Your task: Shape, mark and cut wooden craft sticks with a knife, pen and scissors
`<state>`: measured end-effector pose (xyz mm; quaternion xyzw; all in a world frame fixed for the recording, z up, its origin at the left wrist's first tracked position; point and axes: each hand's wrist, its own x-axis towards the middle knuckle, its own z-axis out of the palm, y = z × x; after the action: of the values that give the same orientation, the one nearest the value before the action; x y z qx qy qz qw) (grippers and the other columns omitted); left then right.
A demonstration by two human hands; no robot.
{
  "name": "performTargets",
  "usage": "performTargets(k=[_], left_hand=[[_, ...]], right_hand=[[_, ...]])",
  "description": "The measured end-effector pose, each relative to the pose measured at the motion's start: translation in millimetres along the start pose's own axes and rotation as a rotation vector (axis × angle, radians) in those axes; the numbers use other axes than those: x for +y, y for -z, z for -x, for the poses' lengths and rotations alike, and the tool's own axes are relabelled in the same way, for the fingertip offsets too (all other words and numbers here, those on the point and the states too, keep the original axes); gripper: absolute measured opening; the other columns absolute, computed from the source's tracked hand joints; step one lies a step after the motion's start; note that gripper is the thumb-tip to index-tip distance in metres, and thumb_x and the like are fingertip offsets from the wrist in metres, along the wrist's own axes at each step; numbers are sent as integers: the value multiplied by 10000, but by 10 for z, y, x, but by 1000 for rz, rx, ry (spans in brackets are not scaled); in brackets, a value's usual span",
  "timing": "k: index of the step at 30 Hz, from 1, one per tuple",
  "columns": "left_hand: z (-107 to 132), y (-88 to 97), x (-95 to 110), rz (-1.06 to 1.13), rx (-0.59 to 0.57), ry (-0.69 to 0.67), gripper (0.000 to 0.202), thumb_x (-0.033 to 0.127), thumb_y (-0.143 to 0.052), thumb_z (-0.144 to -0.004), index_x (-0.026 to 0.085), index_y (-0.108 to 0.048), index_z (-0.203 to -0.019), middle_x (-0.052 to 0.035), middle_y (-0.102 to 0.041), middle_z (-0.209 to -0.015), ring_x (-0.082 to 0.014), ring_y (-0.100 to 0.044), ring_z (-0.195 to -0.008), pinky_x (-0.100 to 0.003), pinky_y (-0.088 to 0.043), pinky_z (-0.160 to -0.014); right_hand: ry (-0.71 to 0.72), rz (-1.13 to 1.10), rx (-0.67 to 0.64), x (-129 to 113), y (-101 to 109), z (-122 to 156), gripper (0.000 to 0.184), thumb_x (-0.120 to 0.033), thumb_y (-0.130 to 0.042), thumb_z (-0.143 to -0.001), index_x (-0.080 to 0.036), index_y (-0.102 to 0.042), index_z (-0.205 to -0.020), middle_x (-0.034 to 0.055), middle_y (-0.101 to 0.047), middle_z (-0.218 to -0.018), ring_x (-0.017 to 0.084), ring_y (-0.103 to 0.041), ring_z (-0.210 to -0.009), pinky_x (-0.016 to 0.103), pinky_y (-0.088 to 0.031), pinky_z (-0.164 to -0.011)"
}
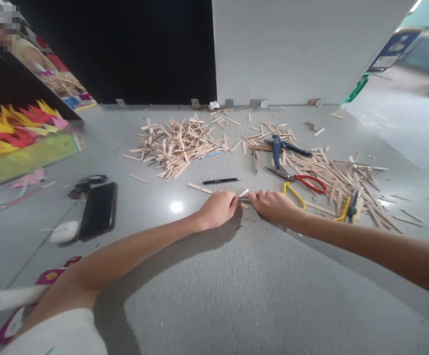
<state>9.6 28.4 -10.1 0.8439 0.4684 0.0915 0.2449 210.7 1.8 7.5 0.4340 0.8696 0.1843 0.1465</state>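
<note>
My left hand (220, 209) is closed, its fingers pinching a small wooden craft stick (244, 193) whose end shows between my hands. Facing it, my right hand (273, 206) is wrapped round a tool with a metal tip (243, 199); the tip meets the stick. A yellow handle (296, 195) shows just behind my right hand; I cannot tell whether it belongs to that tool. Beyond my left hand lie a black pen (221, 181) and another craft stick (199, 188). Red-handled scissors (310, 182) rest past my right hand.
A heap of craft sticks (179, 145) lies ahead, with more scattered at right (325, 175). Blue-handled pliers (276, 148) and a yellow cutter knife (349, 207) lie there. At left are a phone (98, 211), a white case (64, 231) and paper flames (18, 125). Another person (33, 54) is far left.
</note>
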Motion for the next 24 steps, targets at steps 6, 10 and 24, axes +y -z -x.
performTargets(k=[6,10,24], left_hand=[[-61,-10,-17,41,80,37,338,196,-499,-1048,180,-649,-745,-35,-649,-655,-175,-587,-631,-278,-395,-629],[-56,-44,0,59,110,59,340,238,-482,-1078,181,-634,-779,-24,-651,-666,-177,-604,-616,-270,-380,-611],[37,-191,26,39,136,31,208,273,-511,-1052,226,-576,-860,-17,-638,-696,-204,-649,-652,-286,-348,-625]], right_hand=[[-198,38,99,-297,-51,3,369,30,-286,-1041,-93,-631,-1084,128,-708,-775,227,-636,-610,309,-261,-512],[-236,20,162,-274,-124,-5,262,12,-401,-1017,-129,-621,-1040,105,-691,-787,219,-612,-636,303,-307,-536],[-214,-127,357,-155,-279,118,221,5,-535,-1019,-181,-632,-950,40,-684,-793,202,-664,-713,301,-412,-586]])
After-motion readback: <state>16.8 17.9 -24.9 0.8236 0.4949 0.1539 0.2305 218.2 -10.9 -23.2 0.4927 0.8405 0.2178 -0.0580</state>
